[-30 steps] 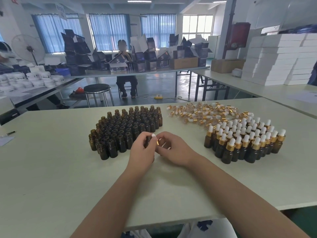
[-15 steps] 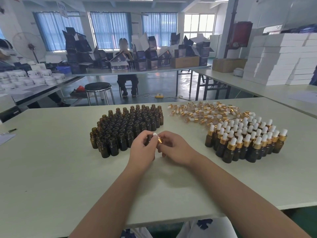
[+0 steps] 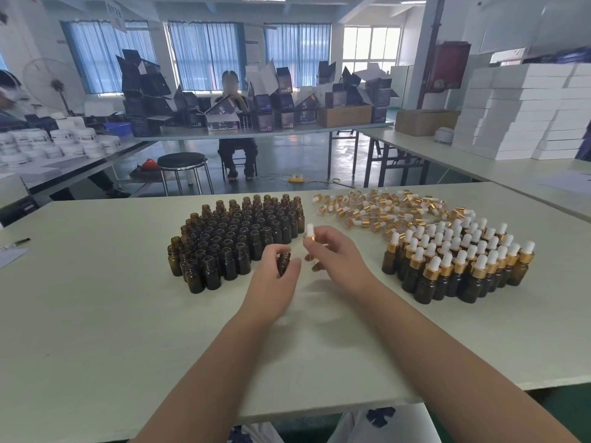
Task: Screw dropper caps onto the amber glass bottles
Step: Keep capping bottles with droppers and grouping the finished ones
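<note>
Head view showed you a tight cluster of uncapped amber bottles (image 3: 236, 238) standing upright left of centre on the table (image 3: 96, 314), necks open; the dark glass hid whether anything was inside. To the right stood a second cluster, the capped bottles (image 3: 457, 263), each with a gold collar and a white bulb. Behind those, loose dropper caps (image 3: 377, 209) lay scattered in a heap.

The table was pale and matte, with a pen (image 3: 19, 242) near its left edge. Beyond it the room held a round stool (image 3: 182, 163), a person (image 3: 238, 129) seated at a far table piled with dark cartons (image 3: 147, 94), white jars (image 3: 64, 142) on the left and stacked white boxes (image 3: 524, 113) on the right.

Your left hand (image 3: 275, 276) was curled round one amber bottle (image 3: 284, 262), held upright just in front of the uncapped cluster. Your right hand (image 3: 335, 254) pinched a dropper cap (image 3: 309, 233) by its gold collar, bulb up, just beside and above the bottle's neck and apart from it.
</note>
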